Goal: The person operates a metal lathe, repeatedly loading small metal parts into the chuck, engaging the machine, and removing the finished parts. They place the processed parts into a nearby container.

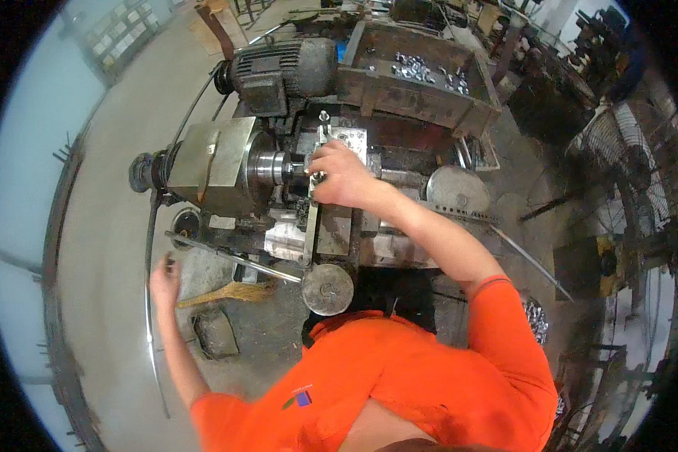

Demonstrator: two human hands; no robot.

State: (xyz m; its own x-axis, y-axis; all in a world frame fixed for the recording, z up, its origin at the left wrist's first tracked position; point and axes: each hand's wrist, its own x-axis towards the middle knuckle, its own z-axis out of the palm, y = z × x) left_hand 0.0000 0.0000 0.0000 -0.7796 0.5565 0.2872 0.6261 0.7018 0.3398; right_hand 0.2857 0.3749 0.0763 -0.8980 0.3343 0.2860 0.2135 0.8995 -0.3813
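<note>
My right hand (340,175) reaches over a small lathe, its fingers bent and closed at the tool slide (309,233) just right of the round spindle chuck (267,168). What its fingertips grip is hidden. Behind the fingers an upright bolt (324,117) stands on the slide. My left hand (166,282) is held out at the left, away from the machine, its fingers curled round a small dark piece too small to name. Close to it is the free end of a long metal lever (233,258), which runs to a round metal disc (327,289) before my waist.
A grey motor (286,71) sits behind the headstock (211,154). At the back right, a box (418,94) holds shiny small metal parts. A straw broom (230,294) and an open container (215,334) lie on the floor at left. Another round disc (458,188) stands at right.
</note>
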